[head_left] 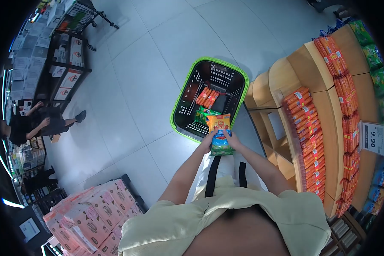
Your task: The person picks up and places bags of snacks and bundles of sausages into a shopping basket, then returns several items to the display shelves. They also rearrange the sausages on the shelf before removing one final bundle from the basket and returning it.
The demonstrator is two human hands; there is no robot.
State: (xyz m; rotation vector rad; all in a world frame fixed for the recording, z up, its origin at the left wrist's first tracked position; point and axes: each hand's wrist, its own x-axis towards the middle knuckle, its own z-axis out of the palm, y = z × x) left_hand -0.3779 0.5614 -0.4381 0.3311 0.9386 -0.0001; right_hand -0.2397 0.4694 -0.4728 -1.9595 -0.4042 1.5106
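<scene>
Between my two hands is a snack bag [220, 130], orange at the top, blue in the middle and green at the bottom. My left hand [207, 141] grips its left edge and my right hand [232, 140] its right edge. The bag overlaps the near rim of a black shopping basket [179, 91] with a green edge. Inside the basket lie a pack of orange-red sausages [208, 97] and a green package [202, 114], partly hidden by the bag.
Wooden shelves [301, 68] with sausage packs [305, 136] and a price sign [372, 137] curve along the right. Pink cartons [94, 213] are stacked at lower left. A person [42, 121] is at the far left, below a shopping cart [79, 19].
</scene>
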